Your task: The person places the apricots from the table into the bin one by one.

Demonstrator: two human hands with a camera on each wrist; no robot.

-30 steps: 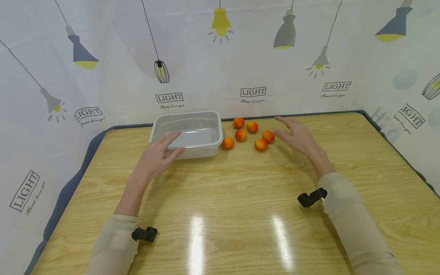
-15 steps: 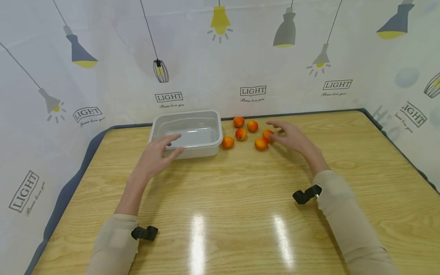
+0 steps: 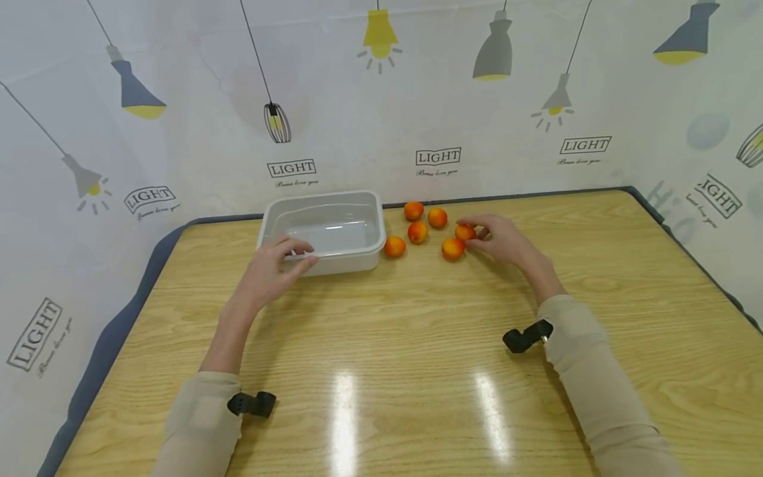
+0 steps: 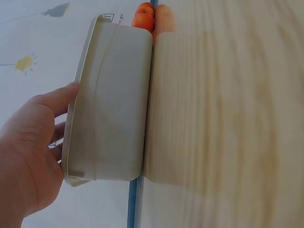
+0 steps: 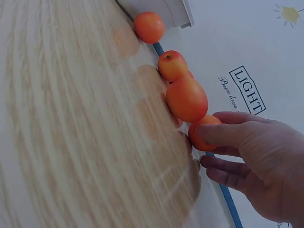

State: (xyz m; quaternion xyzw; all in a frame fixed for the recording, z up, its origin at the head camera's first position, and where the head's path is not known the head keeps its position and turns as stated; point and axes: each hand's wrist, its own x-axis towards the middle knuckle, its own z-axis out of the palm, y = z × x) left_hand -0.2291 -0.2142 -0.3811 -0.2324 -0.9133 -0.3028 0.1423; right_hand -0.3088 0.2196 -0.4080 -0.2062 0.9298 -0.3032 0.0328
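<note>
Near the back edge of the table stands a white plastic box point(image 3: 334, 265). My left hand point(image 3: 268, 271) is at its near rim, fingers over the inner side and thumb on the rim; the left wrist view shows the thumb point(image 4: 61, 97) against the rim. My right hand point(image 3: 503, 242) pinches a small orange-red fruit point(image 3: 463, 232) between thumb and fingers, on the table. Beside it lies another such fruit point(image 3: 453, 249), seen larger in the right wrist view as a round orange fruit point(image 5: 186, 99). The far fingers are partly hidden.
More loose fruit lies between box and right hand: one fruit point(image 3: 395, 246) by the box corner, a fruit point(image 3: 418, 232) in the middle, others behind. The wooden table point(image 3: 411, 331) ends at a printed cloth backdrop point(image 3: 357, 132).
My right hand has moved left to the rightmost fruit and its thumb and fingers have closed on it. The left fingers have curled down toward the box rim.
</note>
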